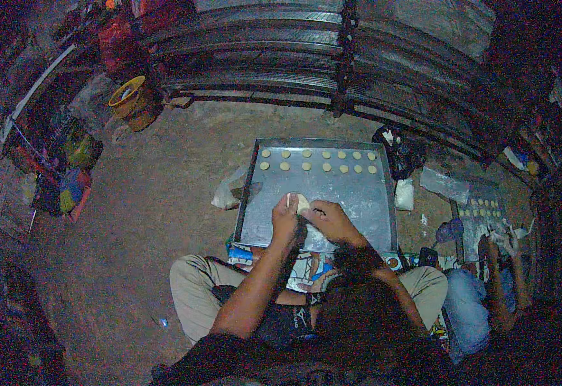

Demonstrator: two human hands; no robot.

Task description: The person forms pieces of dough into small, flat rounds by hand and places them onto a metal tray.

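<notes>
Over a wide metal baking tray (265, 219), both of my hands meet around a pale lump of dough (302, 202). My left hand (285, 213) is closed on its left side, thumb toward the top. From the right, my right hand (330, 220) presses its bent fingers against the same lump. Two rows of small flat dough rounds (307, 166) lie along the tray's far side. White flour (318, 239) dusts the tray below my hands. The parts of the lump inside my fingers are hidden.
Right of the tray are a black plastic bag (402, 154) and a white packet (404, 195). Farther right, another person's hands (501, 243) work over a second tray (471, 228) with dough rounds. A yellow bucket (137, 106) stands far left, near metal racks (262, 61).
</notes>
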